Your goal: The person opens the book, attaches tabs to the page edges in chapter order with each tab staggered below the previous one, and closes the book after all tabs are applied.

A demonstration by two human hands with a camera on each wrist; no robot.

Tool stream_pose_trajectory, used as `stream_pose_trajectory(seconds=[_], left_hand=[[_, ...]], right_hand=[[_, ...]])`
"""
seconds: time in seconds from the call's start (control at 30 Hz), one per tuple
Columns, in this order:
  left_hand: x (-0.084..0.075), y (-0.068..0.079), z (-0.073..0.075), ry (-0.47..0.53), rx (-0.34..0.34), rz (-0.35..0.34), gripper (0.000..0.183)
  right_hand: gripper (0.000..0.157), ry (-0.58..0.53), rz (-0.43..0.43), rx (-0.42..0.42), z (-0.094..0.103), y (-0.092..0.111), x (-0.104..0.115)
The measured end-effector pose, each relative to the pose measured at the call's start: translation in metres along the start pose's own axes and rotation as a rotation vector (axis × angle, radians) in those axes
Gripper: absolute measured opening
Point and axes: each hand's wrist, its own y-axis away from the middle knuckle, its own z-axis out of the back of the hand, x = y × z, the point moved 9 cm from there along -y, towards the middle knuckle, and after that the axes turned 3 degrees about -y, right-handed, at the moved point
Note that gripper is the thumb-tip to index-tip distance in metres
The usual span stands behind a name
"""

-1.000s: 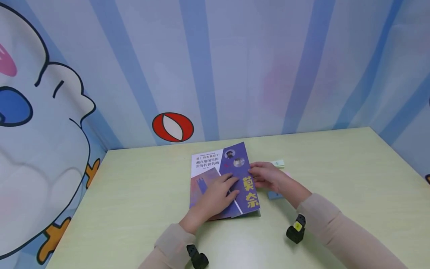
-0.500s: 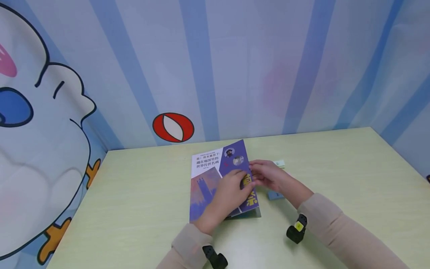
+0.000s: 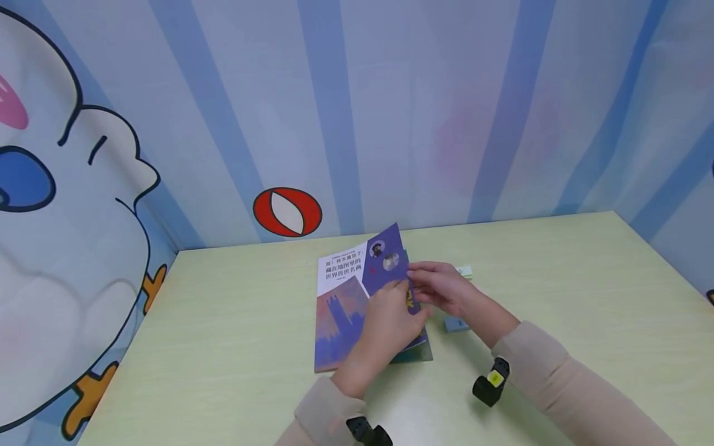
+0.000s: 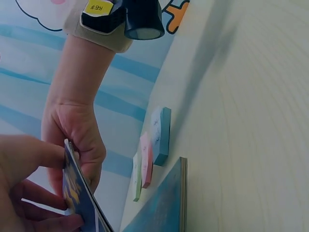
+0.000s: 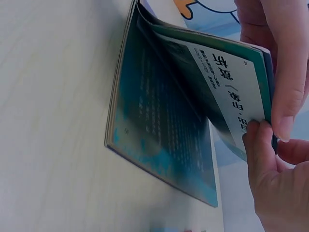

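Note:
A paperback book (image 3: 340, 322) with a purple and white cover lies on the table, its right side lifted. My left hand (image 3: 390, 319) reaches over the cover and grips the raised part near its right edge, fingers on the outside. From the right, my right hand (image 3: 440, 286) pinches the same edge, fingertips against the inside. In the right wrist view the raised leaves show a white printed panel (image 5: 229, 87), above a dark teal page (image 5: 159, 125) that stays flat. In the left wrist view the lifted cover (image 4: 77, 188) stands between both hands.
Right of the book, partly behind my right arm, lie small pads: blue (image 3: 456, 324), green (image 3: 464, 271) and pink (image 4: 146, 159). The pale table (image 3: 586, 310) extends around them. A striped blue backdrop (image 3: 390, 124) rises behind the table's far edge.
My left hand has moved right across the cover to its right edge. The cover's right side has risen and tilted left, exposing teal beneath. My right hand has shifted slightly left.

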Motion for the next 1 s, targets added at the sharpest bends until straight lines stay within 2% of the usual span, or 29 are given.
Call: stream_pose_trajectory(seconds=[0.13,0.27,0.43,0.7,0.8,1.0], left_hand=[[0.003,0.002,0.007,0.062,-0.004,0.038,0.027],[0.009,0.003,0.016,0.174,0.006,0.081,0.025],[0.019,0.005,0.027,0.300,0.027,0.129,0.032],[0.036,0.011,0.040,0.368,0.049,0.229,0.051],[0.042,0.012,0.047,0.384,0.046,0.254,0.051],[0.059,0.017,0.054,0.504,0.073,0.314,0.050]], right_hand=[[0.045,0.010,0.045,0.003,-0.007,0.004,0.005],[0.045,0.041,0.097,0.014,-0.017,0.007,0.011],[0.045,0.103,0.185,0.042,-0.032,0.006,0.017],[0.045,0.161,0.330,0.056,-0.049,0.005,0.020],[0.045,0.177,0.388,0.080,-0.055,0.006,0.021],[0.047,0.257,0.495,0.135,-0.068,0.007,0.018]])
